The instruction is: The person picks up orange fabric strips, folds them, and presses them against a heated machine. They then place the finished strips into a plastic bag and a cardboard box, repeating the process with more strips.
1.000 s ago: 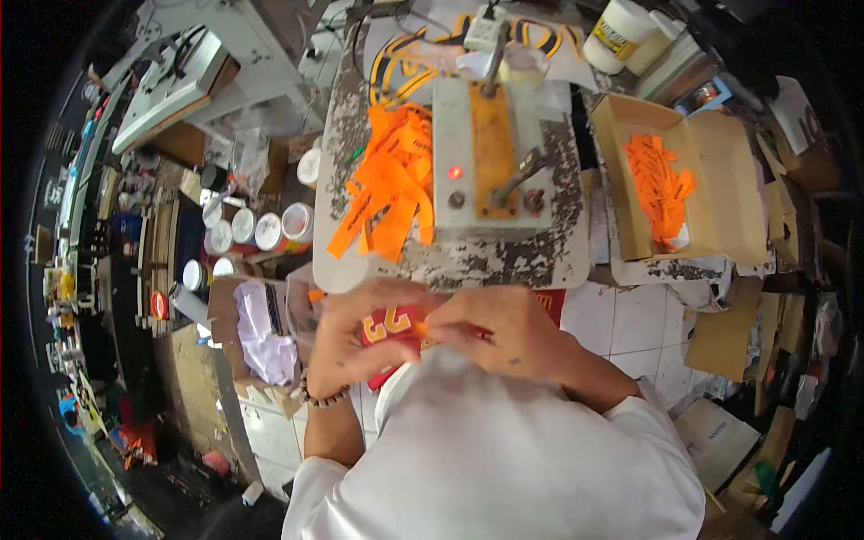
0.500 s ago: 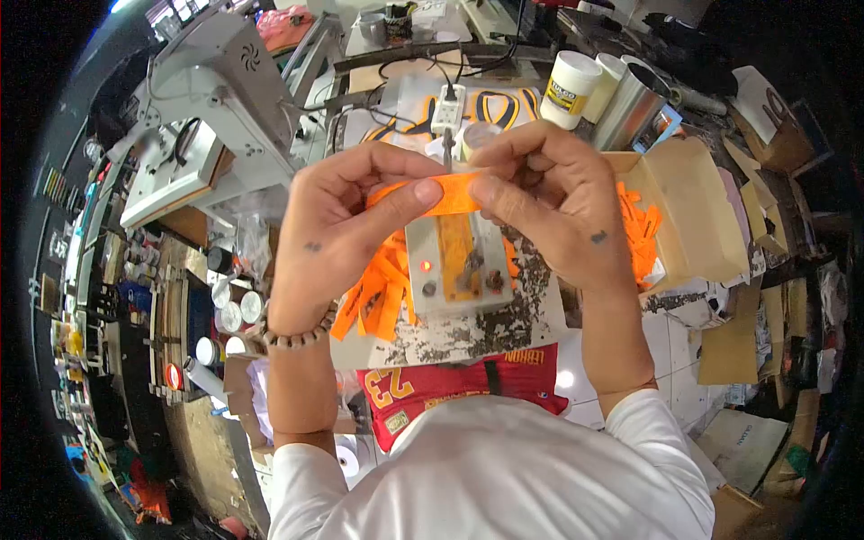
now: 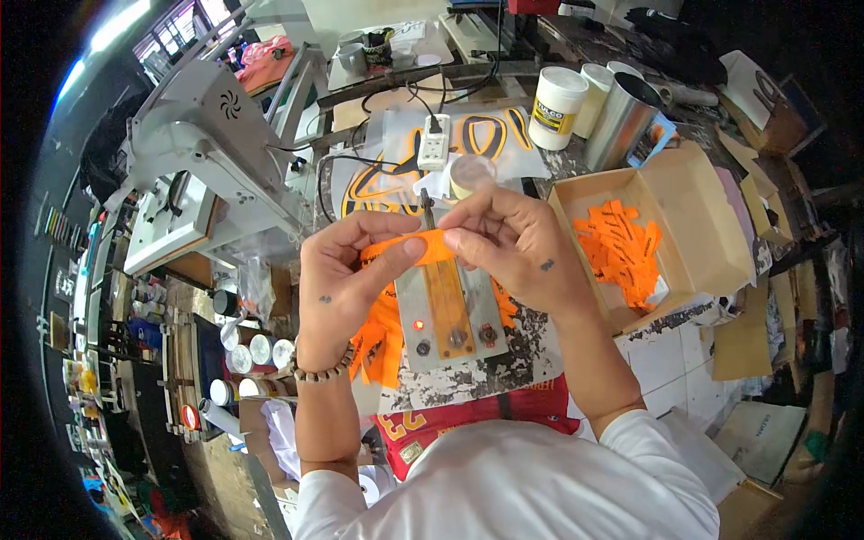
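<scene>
An orange strip (image 3: pixel 436 247) is stretched level between my two hands, above the far end of a grey device (image 3: pixel 420 346) with a lit red light. My left hand (image 3: pixel 355 274) pinches the strip's left part between thumb and fingers. At its right end, my right hand (image 3: pixel 508 243) pinches it the same way. More orange strips (image 3: pixel 380 337) lie in a pile beside the device, below my left hand. An open cardboard box (image 3: pixel 702 225) on the right holds a heap of orange strips with dark print (image 3: pixel 618 252).
A white power strip (image 3: pixel 434 144) with cables and a clear round tub (image 3: pixel 472 173) stand beyond my hands. White tubs (image 3: pixel 558 108) and a metal cylinder (image 3: pixel 623 121) are at the back right. A large grey machine (image 3: pixel 207 135) stands on the left.
The camera view has shifted, so the bench and box sit differently in frame. Both hands still hold the orange strip and appear slightly lower and further left in view.
</scene>
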{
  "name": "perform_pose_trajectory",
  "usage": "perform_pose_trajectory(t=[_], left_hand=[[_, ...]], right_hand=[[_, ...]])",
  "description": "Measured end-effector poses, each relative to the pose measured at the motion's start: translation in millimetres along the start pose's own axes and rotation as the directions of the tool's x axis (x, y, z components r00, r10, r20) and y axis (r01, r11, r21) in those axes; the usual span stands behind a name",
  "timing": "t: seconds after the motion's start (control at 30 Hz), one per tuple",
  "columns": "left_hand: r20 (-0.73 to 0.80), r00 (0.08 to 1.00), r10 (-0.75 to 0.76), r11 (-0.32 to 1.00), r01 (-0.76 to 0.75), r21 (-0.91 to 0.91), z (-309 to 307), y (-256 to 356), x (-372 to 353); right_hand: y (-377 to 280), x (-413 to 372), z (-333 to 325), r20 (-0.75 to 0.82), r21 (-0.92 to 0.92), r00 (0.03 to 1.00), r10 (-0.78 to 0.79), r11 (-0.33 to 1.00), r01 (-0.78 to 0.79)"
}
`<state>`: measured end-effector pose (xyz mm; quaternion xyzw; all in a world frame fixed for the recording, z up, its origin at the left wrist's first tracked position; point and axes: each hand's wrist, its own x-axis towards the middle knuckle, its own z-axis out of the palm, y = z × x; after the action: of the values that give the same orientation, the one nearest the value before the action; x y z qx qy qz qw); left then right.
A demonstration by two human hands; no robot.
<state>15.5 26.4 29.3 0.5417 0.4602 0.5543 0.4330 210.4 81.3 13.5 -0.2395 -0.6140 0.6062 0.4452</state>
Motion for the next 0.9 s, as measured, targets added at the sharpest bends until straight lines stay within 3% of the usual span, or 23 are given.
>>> perform_pose_trajectory(t=[0.2,0.9], left_hand=[[-0.030,0.999,-0.010,1.000,0.010,0.007,-1.5,-7.6,2.9],[-0.078,0.997,-0.003,1.000,0.001,-0.026,-1.8,-22.0,9.9]], right_hand=[[8.2,5.2,-2.4,0.034,0.043,0.999,0.028,0.999,-0.030],[14.7,9.7,-1.8,-0.038,-0.069,0.998,0.045,0.996,-0.048]])
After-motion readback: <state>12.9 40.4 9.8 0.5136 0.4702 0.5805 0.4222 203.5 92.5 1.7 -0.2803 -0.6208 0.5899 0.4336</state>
